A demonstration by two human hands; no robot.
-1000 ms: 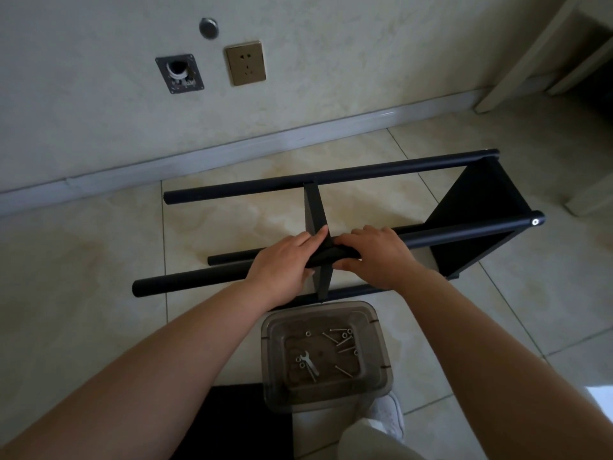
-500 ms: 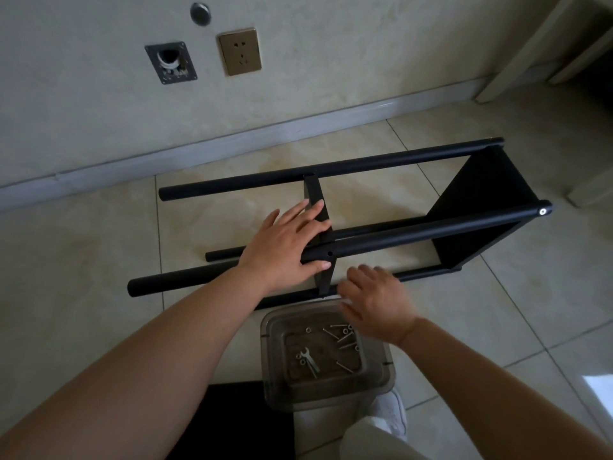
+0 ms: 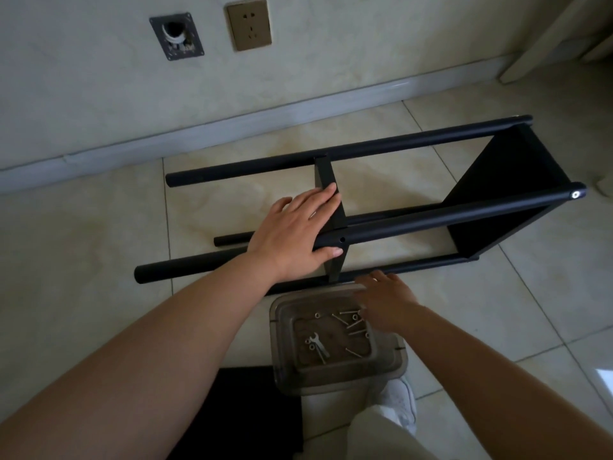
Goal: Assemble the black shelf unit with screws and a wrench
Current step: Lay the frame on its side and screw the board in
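Note:
The black shelf unit [image 3: 431, 217] lies on its side on the tiled floor, four tubes running left to right, a panel at the right end and a narrow panel [image 3: 326, 175] across the middle. My left hand [image 3: 295, 235] lies flat with straight fingers on the near upper tube and the middle panel, beside an empty screw hole [image 3: 342, 240]. My right hand [image 3: 386, 302] reaches down into the clear plastic box [image 3: 285, 376], fingers over several screws [image 3: 351, 323]. A small wrench [image 3: 318, 346] lies on the box bottom.
The wall with a socket [image 3: 248, 23] and a skirting board runs behind the shelf. A black board [image 3: 252, 413] lies on the floor by my left forearm. My white shoe [image 3: 398, 406] stands just below the box. A pale furniture leg [image 3: 530, 51] stands at the far right.
My right hand left the tube and went down into the box of screws. My left hand opened flat and stayed on the tube and middle panel.

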